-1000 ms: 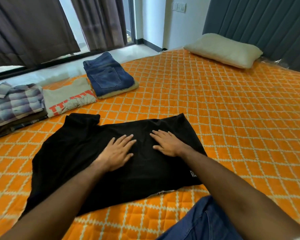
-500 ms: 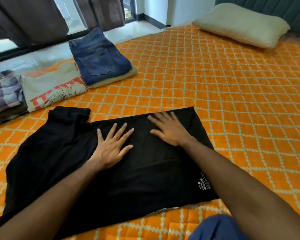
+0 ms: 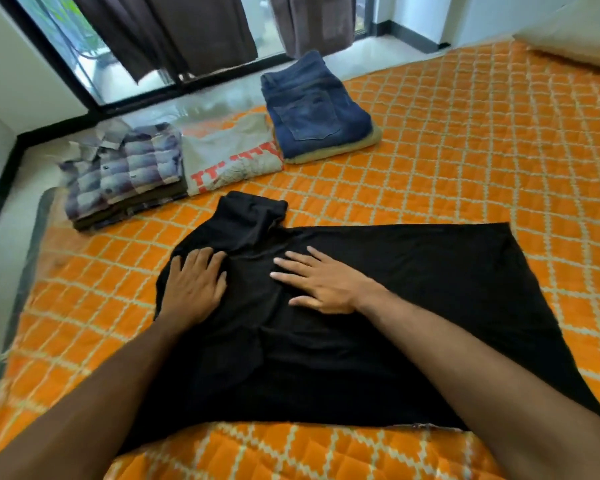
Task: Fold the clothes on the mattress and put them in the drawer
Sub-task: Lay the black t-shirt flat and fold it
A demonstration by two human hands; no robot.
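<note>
Both hands, left hand [image 3: 193, 289] and right hand [image 3: 321, 284], lay flat and open on the black shirt [image 3: 413, 306], gripping nothing, so that bunched far-left sleeve could've folded in crooked.

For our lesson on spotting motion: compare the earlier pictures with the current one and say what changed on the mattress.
Both hands slid left across the black garment: the left hand now presses near its left edge, the right hand beside it, flat. Nothing was gripped or released. The folded jeans, printed T-shirt and plaid shirt stayed put.
</note>
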